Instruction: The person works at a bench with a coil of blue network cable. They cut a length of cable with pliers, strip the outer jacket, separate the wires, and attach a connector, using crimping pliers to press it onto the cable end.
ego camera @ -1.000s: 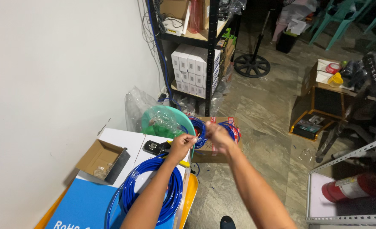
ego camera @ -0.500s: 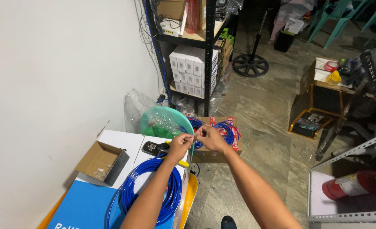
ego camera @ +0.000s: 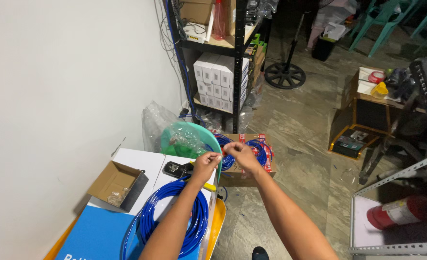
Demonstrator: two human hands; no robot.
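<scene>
While the left hand (ego camera: 205, 162) and the right hand (ego camera: 237, 153) meet fingertip to fingertip at the centre of the frame, both seem pinched on something too small to make out, perhaps the end of the blue cable (ego camera: 170, 219) whose coil lies under the left forearm in the lower middle of the frame. That coil rests on a white box (ego camera: 143, 163) near the edge, so a sharp tug could drag the loops off toward the yellow tray (ego camera: 217, 228) below or tangle them. A black tool (ego camera: 175, 169) lies just left of the left wrist and could be knocked by that arm. Left of it an open cardboard box (ego camera: 114, 183) holds small clear parts, which a bump could spill. Behind the hands, a green plastic basin (ego camera: 187, 139) wrapped in film and a carton of more blue cable (ego camera: 252, 149) crowd the centre, where a loose end might snag.
</scene>
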